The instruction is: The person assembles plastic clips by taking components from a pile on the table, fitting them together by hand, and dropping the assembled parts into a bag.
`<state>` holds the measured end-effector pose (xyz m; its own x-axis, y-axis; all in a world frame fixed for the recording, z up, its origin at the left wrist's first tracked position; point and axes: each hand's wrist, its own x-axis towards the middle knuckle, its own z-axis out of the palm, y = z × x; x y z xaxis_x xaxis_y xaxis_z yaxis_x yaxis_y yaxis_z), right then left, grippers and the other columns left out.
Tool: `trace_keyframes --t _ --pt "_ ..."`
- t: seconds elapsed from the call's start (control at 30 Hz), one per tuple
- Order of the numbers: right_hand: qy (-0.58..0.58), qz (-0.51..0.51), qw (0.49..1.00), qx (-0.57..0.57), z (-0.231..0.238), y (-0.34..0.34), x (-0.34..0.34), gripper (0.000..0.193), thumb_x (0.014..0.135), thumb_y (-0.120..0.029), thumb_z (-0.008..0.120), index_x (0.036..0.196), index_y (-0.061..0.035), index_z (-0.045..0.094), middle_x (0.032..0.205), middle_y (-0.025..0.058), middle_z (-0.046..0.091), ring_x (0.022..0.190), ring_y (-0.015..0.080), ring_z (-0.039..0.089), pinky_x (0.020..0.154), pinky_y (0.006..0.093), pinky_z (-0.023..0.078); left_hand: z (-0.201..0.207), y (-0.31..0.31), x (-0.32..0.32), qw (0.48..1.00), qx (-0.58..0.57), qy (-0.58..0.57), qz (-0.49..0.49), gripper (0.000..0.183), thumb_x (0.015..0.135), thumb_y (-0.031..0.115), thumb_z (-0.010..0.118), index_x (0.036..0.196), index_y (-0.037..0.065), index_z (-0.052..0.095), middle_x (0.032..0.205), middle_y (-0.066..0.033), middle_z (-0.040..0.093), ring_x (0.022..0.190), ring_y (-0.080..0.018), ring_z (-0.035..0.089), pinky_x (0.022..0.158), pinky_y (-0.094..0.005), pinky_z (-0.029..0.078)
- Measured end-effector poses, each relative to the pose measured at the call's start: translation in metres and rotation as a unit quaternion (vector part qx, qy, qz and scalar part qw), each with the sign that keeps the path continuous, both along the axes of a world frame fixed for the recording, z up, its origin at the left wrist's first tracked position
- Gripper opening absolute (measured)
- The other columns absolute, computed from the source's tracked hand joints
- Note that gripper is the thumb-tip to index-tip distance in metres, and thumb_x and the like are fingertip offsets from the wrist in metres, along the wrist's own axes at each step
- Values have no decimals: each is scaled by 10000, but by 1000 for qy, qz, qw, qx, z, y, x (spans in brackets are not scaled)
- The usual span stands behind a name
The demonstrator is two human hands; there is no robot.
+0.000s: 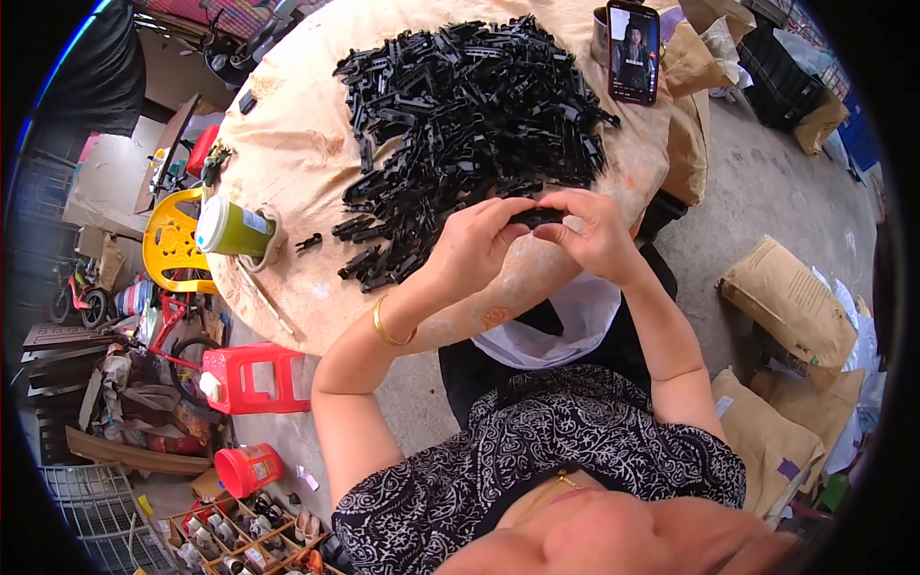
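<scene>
Both my hands meet over the near edge of a cloth-covered round table [287,96]. Between their fingertips is a small black plastic part [540,218], mostly hidden by the fingers. My left hand [484,240] pinches its left end, with a gold bangle on that wrist. At the other end, my right hand [594,230] grips it with thumb and forefinger. Just beyond my hands spreads a big heap of similar black plastic parts [470,105]. One loose black part [309,242] lies left of the heap. Below my hands hangs a white bag [556,326], its mouth open near my lap.
A green-filled cup [235,228] stands at the table's left edge, near a thin stick [268,302]. A phone [632,53] leans upright at the far right. Red stool [254,379] and yellow chair [177,240] are left; brown paper sacks [791,297] sit right.
</scene>
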<state>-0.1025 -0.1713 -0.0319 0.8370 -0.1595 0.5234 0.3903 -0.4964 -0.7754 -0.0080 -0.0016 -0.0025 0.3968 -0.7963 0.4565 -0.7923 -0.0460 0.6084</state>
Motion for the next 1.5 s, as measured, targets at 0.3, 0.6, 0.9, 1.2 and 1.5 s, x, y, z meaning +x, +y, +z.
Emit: trace_keyframes --t 0.3,0.6,0.9,1.2,1.5 --pt "68 14 995 67 8 2 -10 277 707 -113 749 924 23 646 880 138 661 788 231 626 703 294 480 6 0 4 982 74 173 -9 300 773 35 681 1063 15 607 908 -137 657 724 -170 630 650 -276 495" --pt "168 179 966 -81 24 -26 -33 211 697 -153 730 831 -13 646 770 103 624 690 239 596 614 308 457 22 20 53 993 75 75 46 219 783 34 643 998 0 616 936 -129 611 772 -207 596 696 -324 483" --pt "-29 -41 980 -190 -2 3 16 185 721 -104 687 890 -49 635 887 78 574 814 237 550 697 334 473 0 87 139 855 346 -62 382 207 788 144 609 947 15 643 837 -190 637 821 -351 607 763 -415 475" --pt "5 -36 954 -297 -9 4 26 174 695 -101 683 841 -50 601 836 63 541 822 243 528 732 331 473 21 46 89 929 -26 268 255 159 900 123 532 924 -26 583 807 -93 649 619 -126 610 494 -224 469" --pt "63 73 938 333 9 12 16 248 841 -3 614 1079 16 547 840 39 614 730 108 630 644 221 520 6 7 26 874 -22 473 109 184 932 142 527 1008 -21 563 870 -64 650 644 -82 574 531 -196 469"
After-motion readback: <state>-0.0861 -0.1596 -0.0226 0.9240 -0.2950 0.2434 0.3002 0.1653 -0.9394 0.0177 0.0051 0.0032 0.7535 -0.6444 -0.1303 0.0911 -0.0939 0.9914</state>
